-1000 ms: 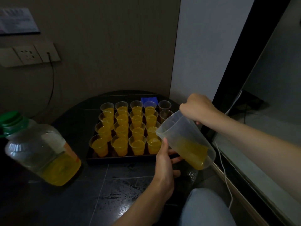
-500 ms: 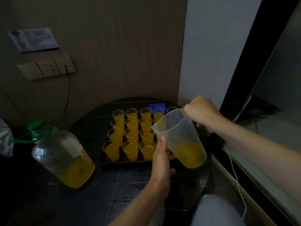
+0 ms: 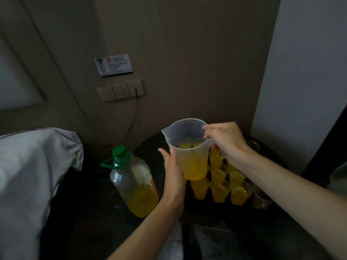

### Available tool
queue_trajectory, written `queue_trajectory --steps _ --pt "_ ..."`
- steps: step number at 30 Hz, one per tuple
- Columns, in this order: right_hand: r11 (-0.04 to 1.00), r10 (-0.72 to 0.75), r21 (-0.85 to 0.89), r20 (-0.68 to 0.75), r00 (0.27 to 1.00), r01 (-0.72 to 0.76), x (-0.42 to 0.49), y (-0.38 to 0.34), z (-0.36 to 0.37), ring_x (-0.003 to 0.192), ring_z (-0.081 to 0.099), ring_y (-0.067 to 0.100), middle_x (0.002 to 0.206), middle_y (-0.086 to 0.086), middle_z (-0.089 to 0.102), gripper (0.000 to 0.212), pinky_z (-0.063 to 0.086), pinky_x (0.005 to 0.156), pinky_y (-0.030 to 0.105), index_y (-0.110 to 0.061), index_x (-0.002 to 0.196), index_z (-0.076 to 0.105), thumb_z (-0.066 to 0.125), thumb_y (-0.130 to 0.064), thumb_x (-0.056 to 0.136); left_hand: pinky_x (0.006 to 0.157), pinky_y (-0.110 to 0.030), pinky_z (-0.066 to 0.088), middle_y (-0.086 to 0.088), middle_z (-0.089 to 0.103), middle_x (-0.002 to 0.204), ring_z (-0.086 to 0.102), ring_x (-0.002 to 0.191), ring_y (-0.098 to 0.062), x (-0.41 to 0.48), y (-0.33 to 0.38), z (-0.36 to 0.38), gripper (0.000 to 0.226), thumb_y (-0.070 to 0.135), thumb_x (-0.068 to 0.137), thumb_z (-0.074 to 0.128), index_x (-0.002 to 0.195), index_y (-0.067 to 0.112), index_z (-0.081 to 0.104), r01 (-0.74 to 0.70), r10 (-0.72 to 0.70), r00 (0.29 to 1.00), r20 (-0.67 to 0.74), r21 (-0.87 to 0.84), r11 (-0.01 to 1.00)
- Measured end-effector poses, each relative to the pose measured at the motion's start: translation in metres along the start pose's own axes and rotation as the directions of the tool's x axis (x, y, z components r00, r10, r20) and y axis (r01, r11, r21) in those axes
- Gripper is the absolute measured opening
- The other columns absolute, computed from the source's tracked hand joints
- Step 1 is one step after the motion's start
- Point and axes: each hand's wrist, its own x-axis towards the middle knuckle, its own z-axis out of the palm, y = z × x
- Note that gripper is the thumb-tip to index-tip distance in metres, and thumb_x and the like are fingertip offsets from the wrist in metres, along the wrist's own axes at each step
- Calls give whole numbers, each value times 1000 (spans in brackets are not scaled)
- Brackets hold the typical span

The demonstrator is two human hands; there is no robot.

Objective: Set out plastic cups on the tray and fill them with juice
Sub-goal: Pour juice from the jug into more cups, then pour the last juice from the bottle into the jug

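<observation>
Head camera: white bedding (image 3: 33, 184) fills the frame well to the left of my hands, and a dark table (image 3: 244, 237) spreads beneath them. A clear bottle (image 3: 131, 184) with a green cap, orange liquid low in it, stands just left of my left hand (image 3: 173, 177). Between my hands is a translucent jug (image 3: 185, 141), upright above the table, spout turned left, with juice (image 3: 194, 169) across its bottom. My right hand (image 3: 225, 141) is closed round the handle on the jug's right side. My left hand lies against the jug's left wall, thumb up. Its fingers pass behind the jug, so I cannot tell whether they curl. The filled cups (image 3: 219, 190) stand in rows below the jug and under my right forearm, which together cover many of them. An empty cup (image 3: 261, 199) sits at the right end of the near row. On the wall above the grip are a socket plate (image 3: 120, 91) with a cable (image 3: 134, 113) plugged in, and a small card (image 3: 113, 65).
</observation>
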Motion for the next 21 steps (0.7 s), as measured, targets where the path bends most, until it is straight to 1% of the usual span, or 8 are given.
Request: queue_trajectory --steps 1,3,6,9,12,15,18,21 --pt "1000 -5 21 -21 1000 5 3 -4 12 78 63 10 82 -8 68 27 53 69 28 -34 78 71 66 -12 93 121 -56 25 8 21 167 28 151 -24 5 4 -5 95 90 75 35 153 56 -7 -7 6 999 -39 -28 1000" --pt "999 -21 41 -51 999 23 10 -9 35 79 65 11 80 -8 70 33 58 74 34 -35 69 67 66 -13 93 123 -55 22 10 12 169 22 153 -21 14 9 -13 98 89 71 36 152 56 -8 -8 1 991 -130 -54 999" --pt "996 -28 82 -49 998 32 23 -16 70 81 67 10 80 -14 69 24 60 77 33 -32 85 76 66 -11 91 124 -53 20 18 5 168 16 154 -17 19 16 -21 80 81 86 30 155 54 2 -54 44 973 -227 -40 998" --pt "992 -29 121 -61 998 36 37 -21 100 83 65 6 84 -19 68 23 58 75 26 -27 102 78 66 -12 90 126 -51 11 17 -1 168 7 155 -15 29 23 -26 61 64 103 23 157 48 -2 -58 50 962 -268 -20 998" --pt "991 -14 134 -56 998 21 51 -22 122 71 57 0 77 -21 62 22 40 58 13 -27 98 77 64 -10 92 126 -48 1 15 -8 168 -5 155 -12 49 31 -28 63 60 105 19 158 41 -9 -22 9 951 -310 -39 999" --pt "989 0 145 -52 999 7 67 -16 137 70 54 -2 79 -23 59 24 38 57 13 -24 99 79 62 -9 92 126 -45 -2 15 -14 168 -11 154 -10 71 31 -28 66 59 105 19 158 38 -13 -37 8 937 -348 -76 996" --pt "995 11 100 -26 1000 -9 87 -12 145 67 55 1 72 -22 58 28 38 56 13 -25 78 75 62 -5 92 126 -47 -3 15 -16 167 -13 154 -9 92 22 -22 69 62 103 19 158 37 -14 -11 -43 928 -371 -143 990" --pt "998 8 57 16 1000 -9 104 -5 153 71 57 6 74 -14 61 35 40 57 15 -33 70 68 63 -7 93 124 -49 -4 12 -16 168 -13 154 -11 107 14 -14 69 62 103 18 158 36 -14 4 -93 902 -423 -206 979"
